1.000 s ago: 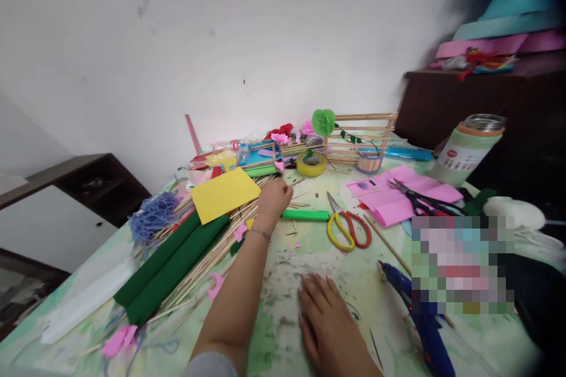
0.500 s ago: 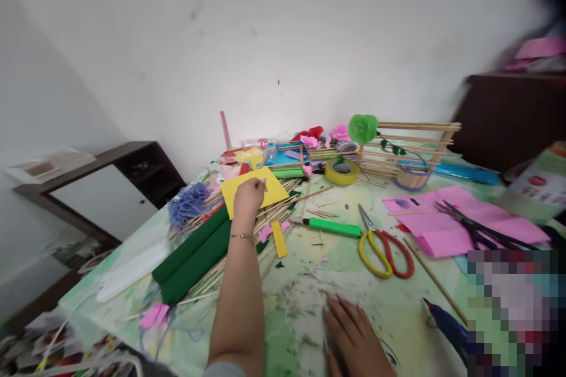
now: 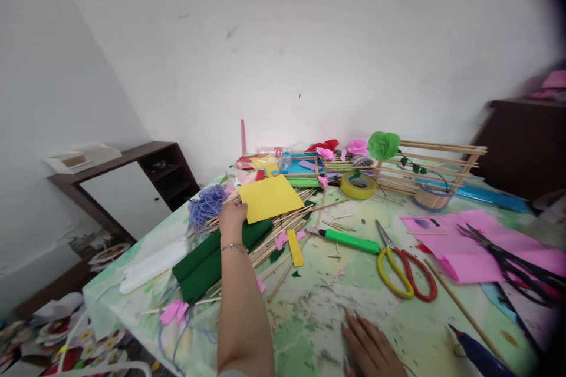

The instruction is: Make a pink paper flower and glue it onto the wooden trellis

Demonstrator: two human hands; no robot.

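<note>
My left hand [image 3: 233,216] is curled closed at the left edge of a yellow sheet [image 3: 269,197], over sticks and a dark green paper roll [image 3: 201,274]; its fingertips are hidden, so I cannot make out what they grip. A tangle of purple yarn [image 3: 207,205] lies just left of it. My right hand [image 3: 374,344] rests palm down on the patterned tablecloth [image 3: 318,306], fingers stretched out. Thin wooden sticks [image 3: 278,232] spread under the sheet. A small yellow strip [image 3: 295,248] and a green utility knife [image 3: 351,241] lie between the hands.
Scissors with yellow and red handles [image 3: 402,271] lie right of centre. Black scissors [image 3: 508,256] rest on pink paper [image 3: 469,247]. A blue glue gun [image 3: 477,353] is at front right. Yellow tape [image 3: 358,185] and a stick fence [image 3: 433,168] stand towards the wall.
My left hand has moved left and off the middle of the yellow sheet to its left edge. My right hand stays flat on the table. The view has shifted slightly.
</note>
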